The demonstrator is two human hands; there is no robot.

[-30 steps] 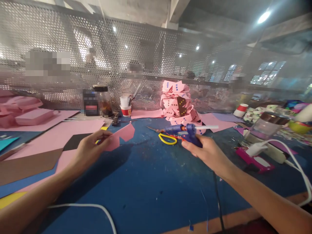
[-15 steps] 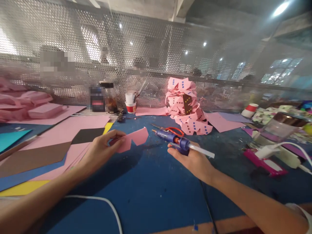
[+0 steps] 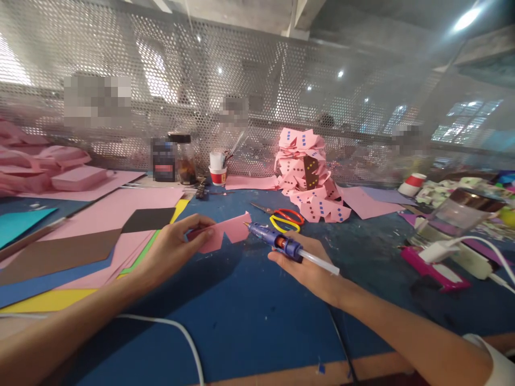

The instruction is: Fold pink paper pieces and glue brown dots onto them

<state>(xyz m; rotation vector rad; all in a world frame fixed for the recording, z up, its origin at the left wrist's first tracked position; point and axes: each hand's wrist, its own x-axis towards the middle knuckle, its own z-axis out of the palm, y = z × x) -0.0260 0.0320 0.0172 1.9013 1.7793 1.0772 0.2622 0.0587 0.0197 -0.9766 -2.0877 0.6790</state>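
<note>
Between the thumb and fingers of my left hand (image 3: 183, 244) is a pink paper piece (image 3: 236, 229) with a notch in its lower edge. My right hand (image 3: 311, 268) grips a purple glue gun (image 3: 273, 236), a white glue stick (image 3: 322, 263) jutting from its back. The gun's nozzle points left and is at the right end of the pink piece; whether they touch I cannot tell. Just behind the gun lie scissors (image 3: 287, 217) with red and yellow handles. Beyond them rises a stack of folded pink paper pieces (image 3: 300, 166) with blue, brown and yellow dots.
Coloured sheets (image 3: 68, 252) cover the left side, near pink folded boxes (image 3: 76, 177). A lidded jar (image 3: 185, 161) and a paper cup (image 3: 218, 176) stand by the perforated screen (image 3: 249, 59). At right are a clear container (image 3: 454, 214) and a magenta power strip (image 3: 434, 268). A white cable (image 3: 183, 335) crosses the front.
My right hand has brought the glue gun left and slightly down, its nozzle now at the pink piece. More of the scissors' yellow handle shows. My left hand has shifted slightly right.
</note>
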